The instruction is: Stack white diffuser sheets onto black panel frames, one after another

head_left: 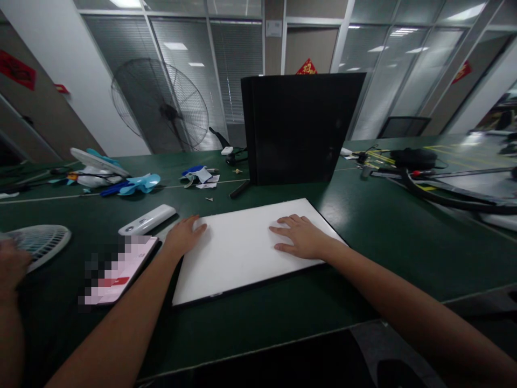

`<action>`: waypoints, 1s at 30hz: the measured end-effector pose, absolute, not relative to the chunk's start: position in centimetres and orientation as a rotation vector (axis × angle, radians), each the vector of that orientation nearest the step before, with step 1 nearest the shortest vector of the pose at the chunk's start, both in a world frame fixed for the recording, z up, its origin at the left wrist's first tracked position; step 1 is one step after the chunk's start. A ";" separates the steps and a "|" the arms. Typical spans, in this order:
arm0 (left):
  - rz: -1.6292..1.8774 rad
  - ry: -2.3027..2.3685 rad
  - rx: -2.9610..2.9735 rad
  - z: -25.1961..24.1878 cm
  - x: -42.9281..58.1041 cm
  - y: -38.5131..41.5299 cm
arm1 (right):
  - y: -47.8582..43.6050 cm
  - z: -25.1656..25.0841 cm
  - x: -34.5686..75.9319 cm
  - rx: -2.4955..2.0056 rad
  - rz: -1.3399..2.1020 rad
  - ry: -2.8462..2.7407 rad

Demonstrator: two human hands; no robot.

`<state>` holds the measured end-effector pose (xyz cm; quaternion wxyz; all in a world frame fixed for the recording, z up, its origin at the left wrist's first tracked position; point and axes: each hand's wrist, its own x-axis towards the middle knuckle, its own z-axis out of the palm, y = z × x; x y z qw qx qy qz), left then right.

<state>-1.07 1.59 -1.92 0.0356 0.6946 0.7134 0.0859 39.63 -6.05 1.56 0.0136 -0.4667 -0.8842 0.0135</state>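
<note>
A white board [238,250] lies on a green table [388,226] — a person's left hand [184,236] at its left edge, right hand [302,237] resting on top, fingers [283,231] of both loose, gripping nothing.

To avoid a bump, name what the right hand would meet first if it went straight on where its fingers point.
Probably the left hand, near its thumb: the right hand points roughly that way across the white panel, with nothing showing between. One view leaves depth unclear.
</note>
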 end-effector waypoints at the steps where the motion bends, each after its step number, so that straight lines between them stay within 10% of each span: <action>1: 0.268 2.185 2.151 -2.0 -1.1 1.6 | -6.1 1.6 39.6 -1.455 0.042 -2.754; 30: 0.322 2.220 2.134 -2.1 -1.4 1.8 | -6.0 1.4 39.5 -1.361 0.055 -2.716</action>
